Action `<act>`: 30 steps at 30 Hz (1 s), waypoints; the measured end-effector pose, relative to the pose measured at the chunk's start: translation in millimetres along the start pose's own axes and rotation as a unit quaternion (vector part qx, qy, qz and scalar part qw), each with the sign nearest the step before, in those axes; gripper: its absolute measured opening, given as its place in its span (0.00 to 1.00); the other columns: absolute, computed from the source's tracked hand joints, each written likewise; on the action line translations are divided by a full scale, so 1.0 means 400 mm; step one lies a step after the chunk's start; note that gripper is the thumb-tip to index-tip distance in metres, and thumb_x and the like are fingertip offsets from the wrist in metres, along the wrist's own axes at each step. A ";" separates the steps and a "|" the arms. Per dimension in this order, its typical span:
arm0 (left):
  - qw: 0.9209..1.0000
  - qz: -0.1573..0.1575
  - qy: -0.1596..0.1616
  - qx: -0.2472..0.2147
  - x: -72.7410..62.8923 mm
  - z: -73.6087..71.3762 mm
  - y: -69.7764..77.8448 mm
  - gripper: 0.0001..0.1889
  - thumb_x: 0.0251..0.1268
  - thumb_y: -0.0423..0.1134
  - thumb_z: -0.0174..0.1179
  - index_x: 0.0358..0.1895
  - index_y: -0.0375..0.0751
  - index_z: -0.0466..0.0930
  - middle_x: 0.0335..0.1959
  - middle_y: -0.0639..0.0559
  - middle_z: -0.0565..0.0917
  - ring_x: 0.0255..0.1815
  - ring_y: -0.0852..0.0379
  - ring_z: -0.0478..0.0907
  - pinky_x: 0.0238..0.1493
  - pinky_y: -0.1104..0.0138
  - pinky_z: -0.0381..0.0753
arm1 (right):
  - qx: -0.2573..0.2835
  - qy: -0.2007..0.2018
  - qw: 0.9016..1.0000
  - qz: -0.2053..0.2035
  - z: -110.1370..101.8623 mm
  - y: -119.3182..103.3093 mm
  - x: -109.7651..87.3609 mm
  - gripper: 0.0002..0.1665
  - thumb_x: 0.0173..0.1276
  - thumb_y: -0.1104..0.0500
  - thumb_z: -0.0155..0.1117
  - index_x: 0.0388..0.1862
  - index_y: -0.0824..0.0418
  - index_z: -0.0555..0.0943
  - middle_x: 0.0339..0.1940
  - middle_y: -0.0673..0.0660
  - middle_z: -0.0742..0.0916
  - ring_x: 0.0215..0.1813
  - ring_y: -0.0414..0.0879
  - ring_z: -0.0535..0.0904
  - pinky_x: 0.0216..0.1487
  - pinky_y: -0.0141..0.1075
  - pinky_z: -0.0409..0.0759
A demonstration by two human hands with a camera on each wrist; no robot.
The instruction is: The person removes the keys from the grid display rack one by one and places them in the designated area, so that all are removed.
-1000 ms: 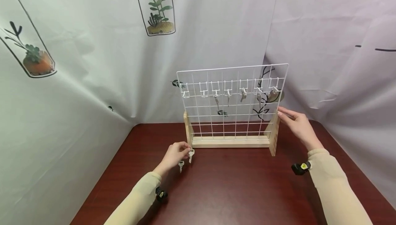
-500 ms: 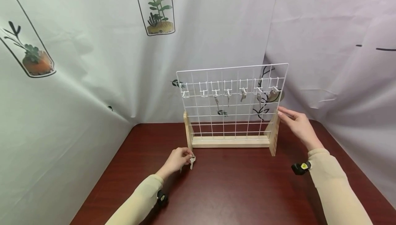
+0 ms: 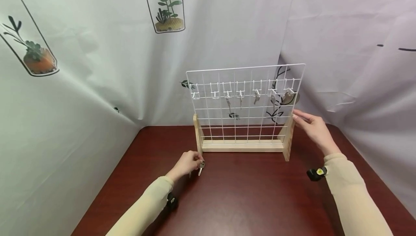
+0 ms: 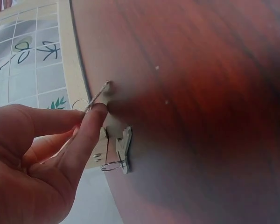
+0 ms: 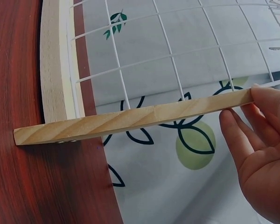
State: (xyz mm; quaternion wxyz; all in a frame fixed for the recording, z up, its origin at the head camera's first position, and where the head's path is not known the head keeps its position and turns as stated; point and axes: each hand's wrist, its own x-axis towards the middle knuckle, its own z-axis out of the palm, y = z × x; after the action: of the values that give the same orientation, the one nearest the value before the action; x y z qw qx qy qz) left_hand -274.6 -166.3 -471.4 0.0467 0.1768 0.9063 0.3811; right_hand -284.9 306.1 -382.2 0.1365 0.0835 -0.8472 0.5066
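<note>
Rack (image 3: 242, 146), white wire grid in a wooden stand, upright on a dark red-brown surface (image 3: 247, 192). Behind the rack, a pale printed cloth (image 3: 234, 48). Just outside the rack's near left corner, the left hand (image 3: 187, 162): thumb and finger pinched together on a held key (image 3: 200, 169), fingertips close with only the key between. At the rack's right end, the right hand (image 3: 315, 127) pinches the upper part of the right upright (image 5: 130, 119), thumb on one side, fingers on the other. A black wrist device (image 3: 316, 174) sits on the right sleeve, to the right of the rack.

Hooks (image 3: 216, 94) line the rack's upper grid; hanging keys (image 3: 256, 99) occupy the five toward its right end. Above and left of the rack, drawn jars (image 3: 169, 23) on the cloth contain plants.

Left hand blocks most of a second key (image 4: 124, 151) from the head view; left wrist view shows it on the surface near the rack's left end, ring attached. Hanging keys small, shapes indistinct; rightmost merges with the print behind the rack.
</note>
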 end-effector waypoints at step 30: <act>0.979 0.034 -0.081 0.183 0.048 -0.023 0.031 0.06 0.61 0.28 0.65 0.39 0.40 0.87 0.33 0.51 0.85 0.28 0.58 0.75 0.32 0.65 0.76 | 0.008 -0.006 1.000 0.002 -0.001 0.009 0.008 0.31 0.79 0.50 0.58 0.72 0.67 0.70 0.67 0.70 0.75 0.45 0.20 0.79 0.47 0.16 0.74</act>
State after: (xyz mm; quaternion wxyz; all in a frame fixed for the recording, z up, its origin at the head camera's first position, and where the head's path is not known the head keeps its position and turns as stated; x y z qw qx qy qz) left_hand -291.1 -157.7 -455.1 0.0735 0.2429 0.9475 0.1947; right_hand -289.1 308.3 -384.1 0.1296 0.0858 -0.8440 0.5133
